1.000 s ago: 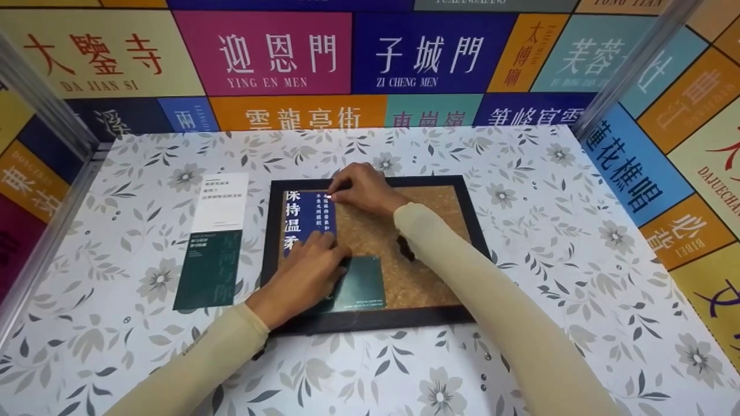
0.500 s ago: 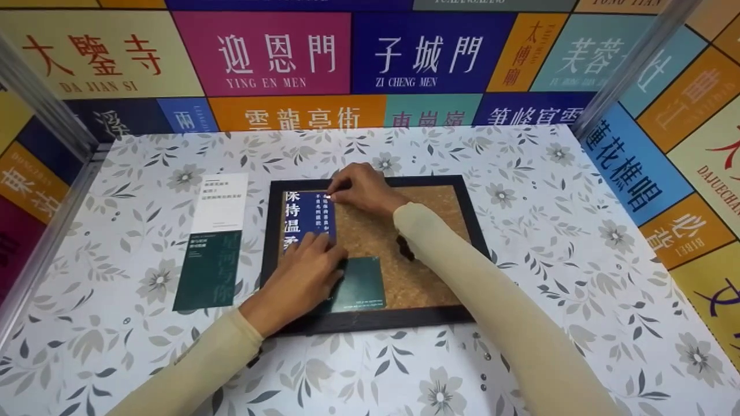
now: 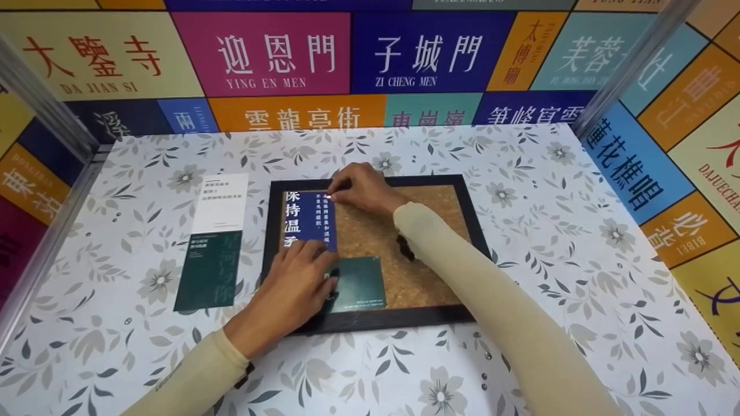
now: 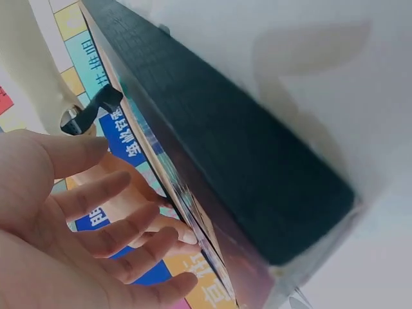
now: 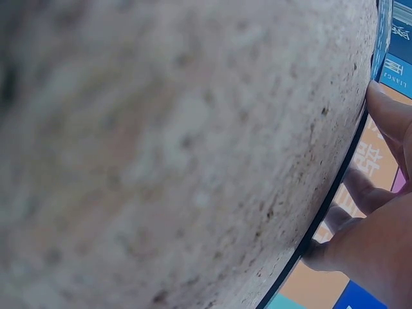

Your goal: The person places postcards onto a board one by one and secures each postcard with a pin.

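A dark blue card [image 3: 306, 216] with white characters lies upright on the left part of a black-framed cork board [image 3: 404, 271]. Below it sits a green card [image 3: 361, 283], partly hidden by my left hand [image 3: 298, 283]. The left fingers are loosely bent over the lower end of the blue card; the left wrist view shows them spread and holding nothing. At the blue card's top right corner, the thumb and index finger of my right hand [image 3: 367, 188] meet round a small whitish thing [image 3: 329, 196], too small to identify. In the right wrist view, one right fingertip [image 5: 375, 93] touches the board.
Left of the board, a white card [image 3: 222, 202] and a dark green card [image 3: 208, 271] lie end to end on the flower-patterned tabletop [image 3: 549, 277]. Panels with large characters [image 3: 263, 52] stand behind and at the sides, with metal posts [image 3: 636, 63] at the corners.
My left hand has slid down and slightly left, uncovering more of the blue card's lower part. The right hand stays at the card's corner.
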{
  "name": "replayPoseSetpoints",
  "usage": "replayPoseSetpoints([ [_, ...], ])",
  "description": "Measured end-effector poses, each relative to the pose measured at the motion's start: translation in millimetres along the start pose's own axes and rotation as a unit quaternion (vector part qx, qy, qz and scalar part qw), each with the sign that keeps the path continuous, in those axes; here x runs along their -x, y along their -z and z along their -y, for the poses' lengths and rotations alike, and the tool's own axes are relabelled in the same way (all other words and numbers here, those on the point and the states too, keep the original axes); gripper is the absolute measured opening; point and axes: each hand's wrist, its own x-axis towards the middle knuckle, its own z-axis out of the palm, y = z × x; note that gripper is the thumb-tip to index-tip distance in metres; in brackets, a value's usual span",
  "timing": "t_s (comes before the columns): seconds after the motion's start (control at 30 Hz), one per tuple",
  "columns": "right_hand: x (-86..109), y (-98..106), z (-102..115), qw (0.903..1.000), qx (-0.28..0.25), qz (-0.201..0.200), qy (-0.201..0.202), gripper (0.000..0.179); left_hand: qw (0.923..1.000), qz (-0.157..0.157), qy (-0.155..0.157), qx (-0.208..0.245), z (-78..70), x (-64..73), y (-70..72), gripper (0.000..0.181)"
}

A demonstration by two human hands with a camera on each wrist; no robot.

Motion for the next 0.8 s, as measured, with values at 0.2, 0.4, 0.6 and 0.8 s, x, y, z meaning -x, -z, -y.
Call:
replayPoseSetpoints([
  [0.2, -0.2, 0.1, 0.4, 1.0, 0.0, 0.004, -0.006, 0.011, 0.9998, -0.008, 0.02, -0.002, -4.0, 8.4, -0.2, 0.037],
  [0.4, -1.4, -0.8, -0.9, 1.0, 0.004, 0.003, 0.006, 0.01, 0.9989, -0.017, 0.043, -0.012, -8.2, 18.0, -5.0, 0.035],
  [0.6, -1.3, -0.1, -1.3, 0.9999, 0.004, 0.006, 0.011, 0.01, 0.9982, -0.013, 0.059, 0.0, -10.3, 27.1, -6.9, 0.031],
  [0.8, -1.0, 0.2, -1.4, 1.0, -0.002, 0.006, 0.006, 0.011, 0.998, -0.023, 0.059, 0.004, -11.8, 33.9, -10.1, 0.028],
])
